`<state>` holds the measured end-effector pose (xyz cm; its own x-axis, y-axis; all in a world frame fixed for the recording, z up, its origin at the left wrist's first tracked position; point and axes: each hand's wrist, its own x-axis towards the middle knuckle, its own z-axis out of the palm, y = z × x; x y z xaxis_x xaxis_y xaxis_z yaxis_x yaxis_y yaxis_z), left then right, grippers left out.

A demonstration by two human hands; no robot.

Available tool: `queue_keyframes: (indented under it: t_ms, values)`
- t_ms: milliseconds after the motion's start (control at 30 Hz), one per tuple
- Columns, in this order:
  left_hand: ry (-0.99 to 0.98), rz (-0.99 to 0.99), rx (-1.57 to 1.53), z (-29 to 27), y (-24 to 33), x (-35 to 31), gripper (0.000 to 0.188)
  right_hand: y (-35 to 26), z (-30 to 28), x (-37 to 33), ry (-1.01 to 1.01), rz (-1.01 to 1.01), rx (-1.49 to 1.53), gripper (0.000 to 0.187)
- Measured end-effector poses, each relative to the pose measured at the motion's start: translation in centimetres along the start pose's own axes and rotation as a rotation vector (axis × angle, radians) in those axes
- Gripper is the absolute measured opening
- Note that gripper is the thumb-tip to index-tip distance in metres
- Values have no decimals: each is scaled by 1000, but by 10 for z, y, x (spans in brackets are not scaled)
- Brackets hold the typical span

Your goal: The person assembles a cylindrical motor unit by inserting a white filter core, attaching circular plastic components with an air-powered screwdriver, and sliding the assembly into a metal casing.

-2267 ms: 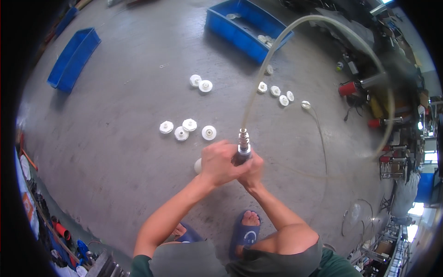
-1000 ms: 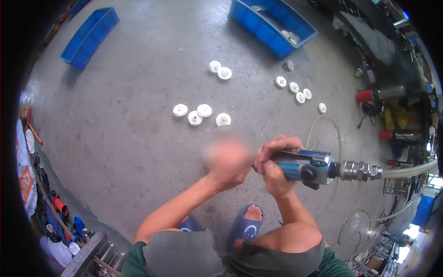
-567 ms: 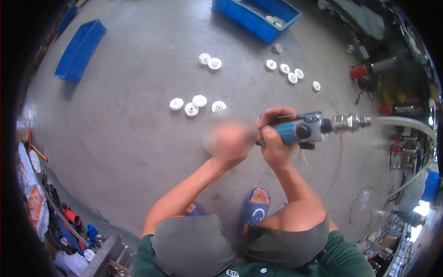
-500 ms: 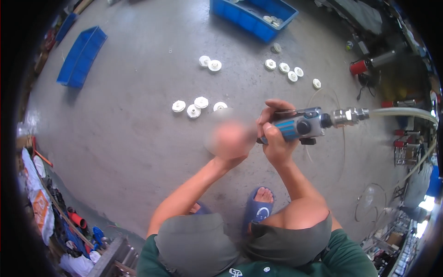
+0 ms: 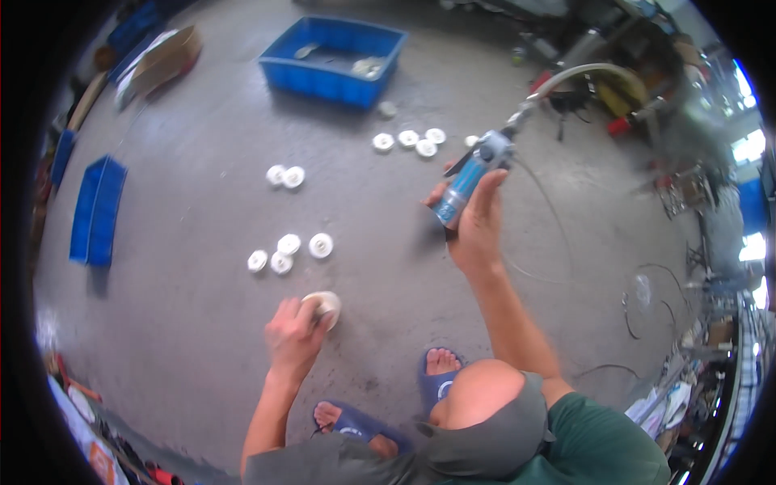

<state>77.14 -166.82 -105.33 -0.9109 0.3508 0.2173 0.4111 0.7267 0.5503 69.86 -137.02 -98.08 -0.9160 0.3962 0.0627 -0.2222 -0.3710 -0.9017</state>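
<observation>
With my left hand (image 5: pixel 293 333) low over the floor, I grip a white round part (image 5: pixel 328 305) by its edge; the fingertips partly hide it. My right hand (image 5: pixel 478 230) is wrapped around a blue and silver air tool (image 5: pixel 464 191), held up off the floor to the right. The tool's lower end is mostly hidden, so its tip does not show. A pale air hose (image 5: pixel 590 68) runs from its top end. Past my left hand lie several white round parts (image 5: pixel 288 244) on the floor, one of them a single disc (image 5: pixel 321 246).
A blue bin (image 5: pixel 323 87) at the far side holds some white parts. More white discs (image 5: pixel 408 139) lie in front of it, and a pair (image 5: pixel 285 177) is farther left. Another blue bin (image 5: pixel 97 212) stands at the left. A thin cord (image 5: pixel 558 202) curves across the floor at right.
My hands have moved apart. The left went down and left with a white part now showing in it; the right tilted the air tool upright. The view has swung to the right.
</observation>
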Motion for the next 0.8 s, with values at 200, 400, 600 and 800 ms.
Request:
queue_keyframes:
  t_ms: [200,400,600,800]
  values:
    - [-84,85,92,-21,2,-6,19,84,-109,27,415,305,-3,73]
    - [-128,140,74,-17,2,-4,17,151,-207,11,612,433,98,62]
    - [-183,129,127,-15,4,5,17,193,-232,12,902,464,228,43]
    - [-184,110,119,-22,5,13,17,216,-245,19,902,514,55,38]
